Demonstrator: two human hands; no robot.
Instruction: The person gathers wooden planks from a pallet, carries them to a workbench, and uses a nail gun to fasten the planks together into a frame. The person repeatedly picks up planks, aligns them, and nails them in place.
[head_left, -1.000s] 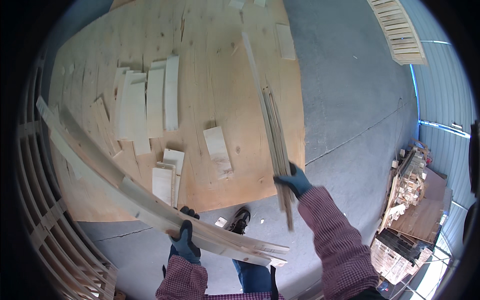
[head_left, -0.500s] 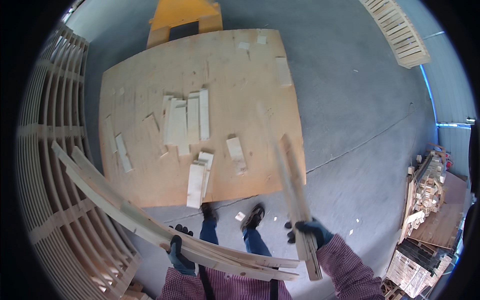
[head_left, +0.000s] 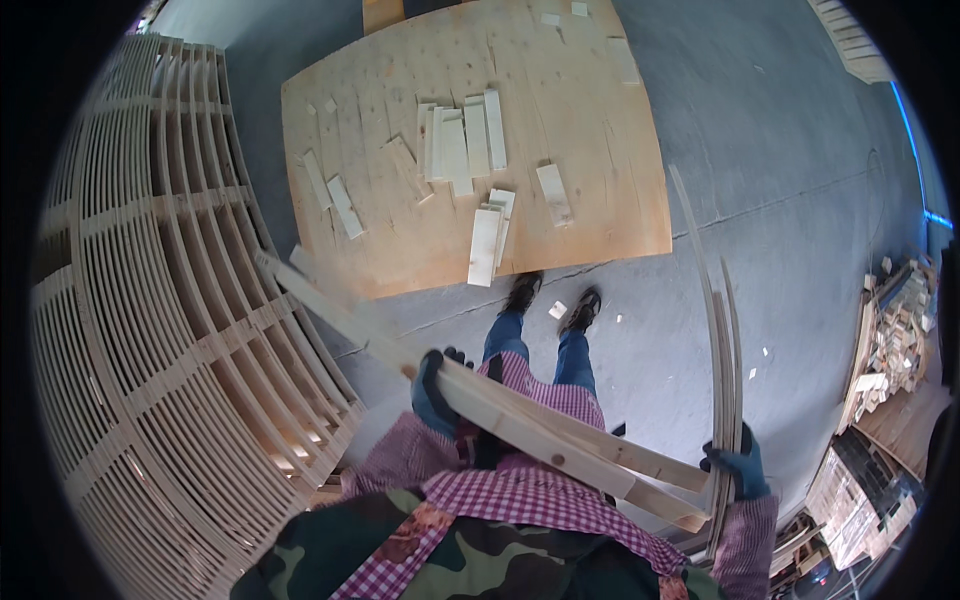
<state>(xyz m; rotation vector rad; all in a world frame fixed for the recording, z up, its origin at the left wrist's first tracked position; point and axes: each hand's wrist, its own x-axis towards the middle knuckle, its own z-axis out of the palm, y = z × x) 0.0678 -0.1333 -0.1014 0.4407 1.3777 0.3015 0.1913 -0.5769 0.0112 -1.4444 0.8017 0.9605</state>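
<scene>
In a blue-and-black glove, my left hand (head_left: 430, 395) is closed around several long wooden boards (head_left: 540, 435). They slant across my body from upper left to lower right, their far end blurred. My right hand (head_left: 742, 468), gloved alike, grips another bundle of long thin wooden slats (head_left: 724, 370), held nearly upright with edges toward me. The near ends of the left-hand boards come close to this bundle; whether they touch I cannot tell. Beyond my feet, short wooden pieces (head_left: 452, 150) lie side by side on a large plywood sheet (head_left: 590, 110), and a smaller pile (head_left: 485, 245) sits near its front edge.
Tall stacks of slatted wooden frames (head_left: 190, 260) line the left side. At the right are a heap of wood offcuts (head_left: 890, 350) and a wrapped stack (head_left: 845, 510). A slatted wooden piece (head_left: 850, 40) is at the far right. Small scraps (head_left: 557, 310) lie on the grey floor.
My view has shifted, so the plywood sheet appears higher and further right. The right hand has moved outward to the right with its slats, now more upright. Both hands keep their hold.
</scene>
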